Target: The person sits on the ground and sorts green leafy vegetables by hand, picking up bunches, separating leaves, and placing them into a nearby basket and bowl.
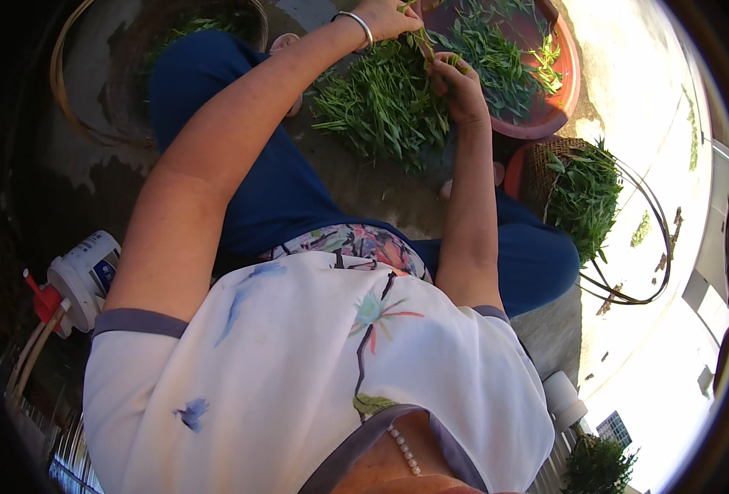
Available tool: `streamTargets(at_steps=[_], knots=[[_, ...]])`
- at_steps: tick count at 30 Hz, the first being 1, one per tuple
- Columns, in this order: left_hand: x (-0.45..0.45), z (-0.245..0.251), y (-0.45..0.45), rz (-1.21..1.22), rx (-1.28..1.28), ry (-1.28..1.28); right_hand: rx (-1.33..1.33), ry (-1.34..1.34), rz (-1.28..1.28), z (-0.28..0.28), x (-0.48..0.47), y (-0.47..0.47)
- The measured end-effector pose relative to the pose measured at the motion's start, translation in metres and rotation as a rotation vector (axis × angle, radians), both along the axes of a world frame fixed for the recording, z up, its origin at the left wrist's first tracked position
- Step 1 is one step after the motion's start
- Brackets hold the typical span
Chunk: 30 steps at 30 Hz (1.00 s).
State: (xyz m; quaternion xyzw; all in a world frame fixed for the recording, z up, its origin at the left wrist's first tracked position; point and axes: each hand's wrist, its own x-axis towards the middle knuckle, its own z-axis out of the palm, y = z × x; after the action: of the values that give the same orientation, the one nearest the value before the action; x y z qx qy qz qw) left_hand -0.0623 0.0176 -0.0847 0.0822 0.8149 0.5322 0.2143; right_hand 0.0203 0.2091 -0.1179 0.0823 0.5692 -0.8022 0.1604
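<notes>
Above the pile of leafy green stems (383,102), my left hand (390,20), with a silver bangle at its wrist, pinches thin greens near the top edge of the view. My right hand (460,86) is close by, lower and to the right, its fingertips closed on leafy stems (426,46) that run between the two hands. The pile lies on the wet floor between my knees. Just beyond my right hand is a round reddish plastic basin (568,92) with more loose leafy greens (491,62) in it.
A woven basket (547,163) heaped with greens (587,197) and fitted with a hoop handle stands by my right knee. Another hoop-handled basket (62,80) with greens is at the left. A white bucket (86,272) sits behind my left arm. Sunlit concrete (642,154) lies at the right.
</notes>
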Motion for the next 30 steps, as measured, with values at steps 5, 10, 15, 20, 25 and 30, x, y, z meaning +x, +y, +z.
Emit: streamTargets(at_steps=[5, 10, 15, 20, 25, 30], knots=[[0.001, 0.000, 0.000, -0.002, 0.023, 0.062, 0.271, 0.159, -0.045, 0.009, -0.002, -0.012], [0.002, 0.000, 0.001, -0.005, -0.006, 0.161, 0.451, 0.277, -0.060, 0.014, -0.004, -0.022], [0.002, -0.008, 0.004, -0.009, 0.119, 0.106, 0.672, 0.350, -0.056, -0.001, -0.012, -0.021], [0.002, -0.016, 0.009, -0.006, 0.221, 0.116, 0.349, 0.182, -0.110, 0.002, -0.011, -0.021], [-0.001, -0.024, 0.008, 0.048, 0.315, 0.094, 0.120, 0.098, -0.215, -0.004, -0.013, -0.028], [-0.004, -0.010, 0.002, 0.101, 0.289, -0.034, 0.214, -0.156, 0.036, -0.063, -0.007, -0.008]])
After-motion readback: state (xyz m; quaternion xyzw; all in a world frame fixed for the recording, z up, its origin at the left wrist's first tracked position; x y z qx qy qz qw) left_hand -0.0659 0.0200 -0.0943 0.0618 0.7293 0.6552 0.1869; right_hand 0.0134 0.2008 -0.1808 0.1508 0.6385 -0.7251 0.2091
